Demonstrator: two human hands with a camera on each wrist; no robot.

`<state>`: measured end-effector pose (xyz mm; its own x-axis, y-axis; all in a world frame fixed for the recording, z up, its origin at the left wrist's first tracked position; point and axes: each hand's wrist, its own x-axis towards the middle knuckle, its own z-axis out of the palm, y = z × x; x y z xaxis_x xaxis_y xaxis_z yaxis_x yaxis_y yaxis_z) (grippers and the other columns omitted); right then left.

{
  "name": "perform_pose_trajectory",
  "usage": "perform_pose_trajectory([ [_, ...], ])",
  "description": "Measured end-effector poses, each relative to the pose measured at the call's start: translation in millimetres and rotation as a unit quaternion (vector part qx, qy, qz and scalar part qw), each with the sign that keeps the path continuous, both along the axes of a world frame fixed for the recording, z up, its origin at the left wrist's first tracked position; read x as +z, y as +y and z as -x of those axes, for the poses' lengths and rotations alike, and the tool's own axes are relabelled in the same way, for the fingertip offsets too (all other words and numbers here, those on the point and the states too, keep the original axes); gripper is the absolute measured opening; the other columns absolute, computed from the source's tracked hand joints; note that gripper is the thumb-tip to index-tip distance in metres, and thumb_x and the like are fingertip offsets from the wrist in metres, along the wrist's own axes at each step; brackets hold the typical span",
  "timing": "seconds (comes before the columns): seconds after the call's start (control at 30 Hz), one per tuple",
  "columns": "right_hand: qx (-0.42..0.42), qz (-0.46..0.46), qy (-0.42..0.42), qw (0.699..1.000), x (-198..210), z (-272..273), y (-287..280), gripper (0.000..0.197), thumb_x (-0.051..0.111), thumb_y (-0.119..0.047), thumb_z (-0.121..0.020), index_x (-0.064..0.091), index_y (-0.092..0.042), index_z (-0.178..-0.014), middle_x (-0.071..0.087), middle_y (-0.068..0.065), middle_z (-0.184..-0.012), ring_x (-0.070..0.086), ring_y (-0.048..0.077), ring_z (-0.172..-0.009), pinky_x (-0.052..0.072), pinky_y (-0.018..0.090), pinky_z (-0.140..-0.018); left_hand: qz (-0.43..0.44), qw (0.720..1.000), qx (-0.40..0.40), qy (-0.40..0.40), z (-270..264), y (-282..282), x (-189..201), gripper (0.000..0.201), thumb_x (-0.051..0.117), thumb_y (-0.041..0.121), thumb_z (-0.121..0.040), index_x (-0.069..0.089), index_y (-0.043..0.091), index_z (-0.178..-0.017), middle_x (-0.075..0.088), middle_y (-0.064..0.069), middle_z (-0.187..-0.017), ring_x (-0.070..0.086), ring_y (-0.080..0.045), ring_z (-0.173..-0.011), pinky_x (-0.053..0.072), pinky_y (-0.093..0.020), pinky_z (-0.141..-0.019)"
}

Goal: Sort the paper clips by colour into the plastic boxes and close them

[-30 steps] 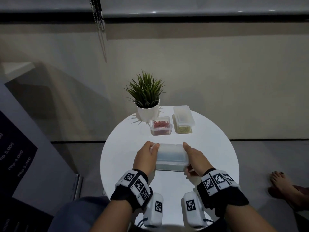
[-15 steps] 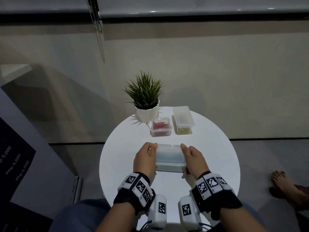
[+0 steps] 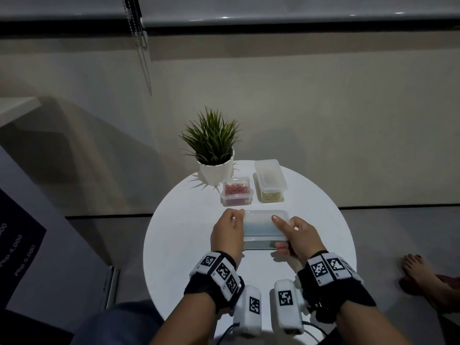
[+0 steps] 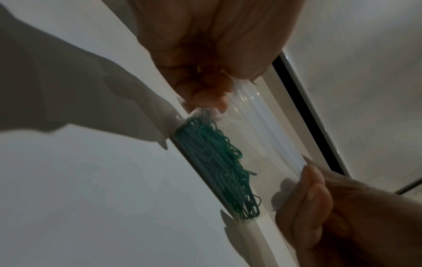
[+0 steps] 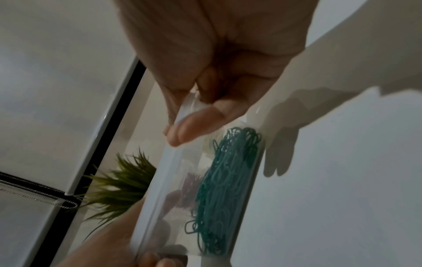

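Two hands hold a clear lidded box [image 3: 265, 227] of teal clips [image 4: 219, 169] on the worktop [image 3: 189, 245]. The left hand [image 3: 226, 236] pinches its left end; the right hand [image 3: 296, 239] grips the right end, thumb on the lid, fingers [image 5: 194, 126] curled beneath the rim.

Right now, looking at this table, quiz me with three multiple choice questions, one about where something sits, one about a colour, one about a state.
1. Where is the potted plant?
A. far edge, left of the red-clip box
B. nearest the person
C. on the floor

2. What colour are the clips in the held box?
A. red
B. yellow
C. teal green

3. The held box is:
A. lidless
B. lidded, gripped by the left hand and the right hand
C. untouched

Key: 1 A, the head view shows it; 2 C, both wrist views; 3 B, thumbs on its lid.
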<state>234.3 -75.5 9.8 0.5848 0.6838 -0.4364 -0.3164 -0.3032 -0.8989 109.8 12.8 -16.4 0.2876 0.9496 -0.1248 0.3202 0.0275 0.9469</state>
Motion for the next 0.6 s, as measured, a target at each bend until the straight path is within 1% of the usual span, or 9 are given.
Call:
perform_pose_trajectory([
  [0.07,-0.018,-0.008,-0.007,1.0,3,-12,-1,0.044,0.069,-0.026,-0.085,0.031,-0.016,-0.068,0.046,0.014,-0.042,0.043,0.023,-0.042,0.045,0.027,-0.038,0.01,1.0,-0.011,0.002,-15,2,2,0.025,0.046,0.038,-0.096,0.057,0.017,-0.088,0.057,-0.003,-0.078,0.053,-0.025,-0.052,0.046,-0.027,-0.04],
  [0.13,-0.042,-0.001,-0.039,0.998,6,-26,0,0.042,0.07,-0.027,-0.085,0.033,-0.013,-0.069,0.049,0.016,-0.044,0.047,0.022,-0.033,0.049,0.03,-0.038,0.023,0.999,-0.035,-0.003,-34,6,3,0.026,0.046,0.039,-0.096,0.057,0.015,-0.094,0.059,-0.006,-0.082,0.054,-0.024,-0.048,0.05,-0.029,-0.04],
  [0.2,-0.072,0.01,-0.062,0.995,8,-41,2,0.043,0.073,-0.029,-0.082,0.035,-0.012,-0.071,0.053,0.019,-0.047,0.051,0.023,-0.035,0.053,0.039,-0.041,0.038,0.998,-0.049,-0.005,-54,10,4,0.031,0.048,0.043,-0.095,0.054,0.012,-0.098,0.06,-0.008,-0.083,0.054,-0.022,-0.043,0.053,-0.032,-0.041],
  [0.3,-0.101,0.007,-0.054,0.993,12,-57,5,0.042,0.073,-0.026,-0.082,0.036,-0.012,-0.072,0.053,0.021,-0.048,0.054,0.026,-0.036,0.053,0.046,-0.042,0.097,0.994,-0.049,-0.028,-67,15,11,0.038,0.052,0.049,-0.093,0.049,0.011,-0.099,0.058,-0.009,-0.072,0.051,-0.021,-0.042,0.055,-0.036,-0.047],
  [0.37,-0.084,0.03,-0.057,0.994,17,-63,4,0.038,0.068,-0.026,-0.088,0.04,-0.007,-0.07,0.054,0.023,-0.053,0.058,0.029,-0.038,0.054,0.046,-0.04,0.127,0.989,-0.064,-0.026,-60,18,10,0.039,0.052,0.051,-0.092,0.047,0.013,-0.099,0.058,-0.012,-0.067,0.052,-0.023,-0.047,0.052,-0.035,-0.051],
  [0.4,-0.068,0.045,-0.066,0.994,21,-63,3,0.038,0.065,-0.03,-0.089,0.045,-0.002,-0.074,0.055,0.024,-0.059,0.06,0.03,-0.042,0.054,0.043,-0.039,0.122,0.99,-0.075,-0.014,-53,20,9,0.04,0.053,0.052,-0.091,0.048,0.014,-0.103,0.061,-0.013,-0.072,0.056,-0.025,-0.053,0.053,-0.035,-0.055],
  [0.47,-0.048,0.078,-0.082,0.992,28,-60,-5,0.044,0.061,-0.039,-0.09,0.047,0.001,-0.1,0.056,0.023,-0.073,0.061,0.031,-0.054,0.056,0.04,-0.045,0.022,0.987,-0.12,0.108,-33,23,10,0.041,0.049,0.054,-0.091,0.05,0.018,-0.11,0.067,-0.01,-0.091,0.065,-0.029,-0.078,0.055,-0.037,-0.076],
  [0.53,-0.022,0.101,-0.131,0.986,28,-49,-17,0.049,0.058,-0.041,-0.091,0.035,-0.006,-0.114,0.055,0.016,-0.081,0.057,0.027,-0.062,0.056,0.039,-0.054,-0.079,0.948,-0.171,0.258,-3,22,6,0.036,0.047,0.051,-0.093,0.054,0.019,-0.109,0.063,-0.004,-0.106,0.062,-0.023,-0.097,0.047,-0.031,-0.088],
  [0.6,0.03,0.121,-0.241,0.962,20,-34,-33,0.047,0.056,-0.04,-0.091,0.026,-0.014,-0.116,0.057,0.009,-0.083,0.059,0.027,-0.067,0.057,0.043,-0.07,-0.142,0.895,-0.221,0.36,29,13,4,0.031,0.046,0.047,-0.094,0.057,0.02,-0.106,0.053,-0.002,-0.114,0.056,-0.02,-0.105,0.044,-0.03,-0.092],
])
